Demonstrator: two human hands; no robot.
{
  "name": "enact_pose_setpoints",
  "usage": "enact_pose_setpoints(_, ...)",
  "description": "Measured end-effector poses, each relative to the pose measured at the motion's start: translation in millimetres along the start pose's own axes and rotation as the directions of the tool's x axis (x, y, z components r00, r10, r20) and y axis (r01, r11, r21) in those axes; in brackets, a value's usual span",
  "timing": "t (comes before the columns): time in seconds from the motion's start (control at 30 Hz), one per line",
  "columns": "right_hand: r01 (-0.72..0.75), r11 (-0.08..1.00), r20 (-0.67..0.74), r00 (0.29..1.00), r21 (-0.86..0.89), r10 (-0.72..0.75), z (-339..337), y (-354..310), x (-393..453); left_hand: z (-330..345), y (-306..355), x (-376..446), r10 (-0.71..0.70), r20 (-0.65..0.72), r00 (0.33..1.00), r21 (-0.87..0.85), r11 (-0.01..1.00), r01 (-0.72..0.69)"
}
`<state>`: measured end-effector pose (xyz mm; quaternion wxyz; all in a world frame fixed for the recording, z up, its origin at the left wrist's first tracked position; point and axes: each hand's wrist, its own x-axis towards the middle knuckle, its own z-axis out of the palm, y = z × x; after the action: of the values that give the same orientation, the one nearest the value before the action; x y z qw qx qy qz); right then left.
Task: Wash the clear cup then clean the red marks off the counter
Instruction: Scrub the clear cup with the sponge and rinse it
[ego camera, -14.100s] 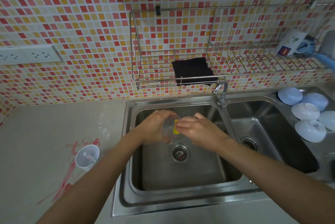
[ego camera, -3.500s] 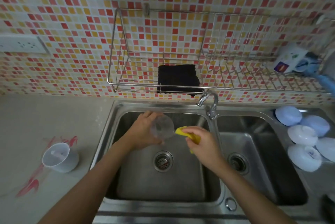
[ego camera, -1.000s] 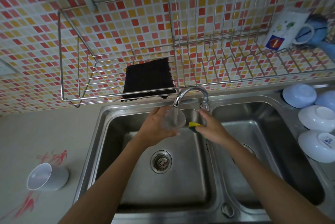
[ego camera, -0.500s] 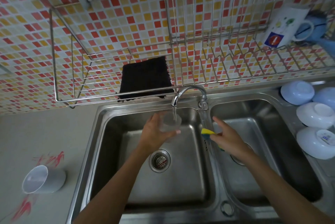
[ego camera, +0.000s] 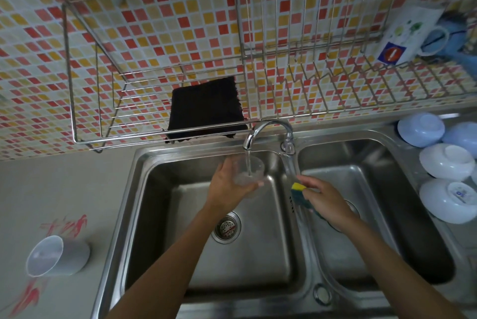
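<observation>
A kitchen wall (ego camera: pixel 129 21) covered in small mosaic tiles of red, orange, yellow and cream fills the upper half of the view. A long steel wire rack (ego camera: pixel 284 81) is fixed to it, with a dark square cloth (ego camera: pixel 206 107) lying on its left shelf and a white printed mug (ego camera: pixel 407 34) and something blue at its far right. Below sits a stainless double sink (ego camera: pixel 124 189) with two basins, a drain (ego camera: pixel 227 227) in the left one, and a curved chrome tap (ego camera: pixel 268 130) running water. A pale grey surface (ego camera: pixel 64 189) lies to the left. Upturned white and pale blue bowls (ego camera: pixel 447 161) rest on the right. The light is dim and even.
</observation>
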<state>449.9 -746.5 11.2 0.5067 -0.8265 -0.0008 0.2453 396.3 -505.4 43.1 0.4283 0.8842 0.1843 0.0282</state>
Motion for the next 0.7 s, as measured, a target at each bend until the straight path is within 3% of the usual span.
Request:
enact_pose_setpoints(0.17, -0.023, 0.999, 0.038, 0.999, -0.033, 0.024, 0, -4, -3, -18, -10, 4, -0.070, -0.140, 0.988, 0.081, 0.993, 0.081)
enact_pose_setpoints(0.27, -0.020, 0.999, 0.038, 0.999, -0.037, 0.021, 3, -6, -1, -21, -9, -1, -0.029, -0.105, 0.994, 0.149, 0.988, 0.045)
enact_pose_setpoints(0.47, -0.041, 0.997, 0.041, 0.998, 0.063, 0.038, 9, -18, 4, -7, 15, 5, 0.000, -0.046, 0.999, 0.069, 0.998, 0.003)
enact_pose_setpoints(0.57, -0.036, 0.995, 0.046, 0.998, 0.088, 0.032, 10, -23, 2, 1, 25, 9, 0.051, -0.001, 0.999, 0.109, 0.993, -0.051)
enact_pose_setpoints(0.7, -0.044, 0.995, 0.039, 0.998, 0.086, 0.041, 7, -23, -1, -4, 20, 5, 0.052, -0.026, 0.998, 0.069, 0.996, -0.050)
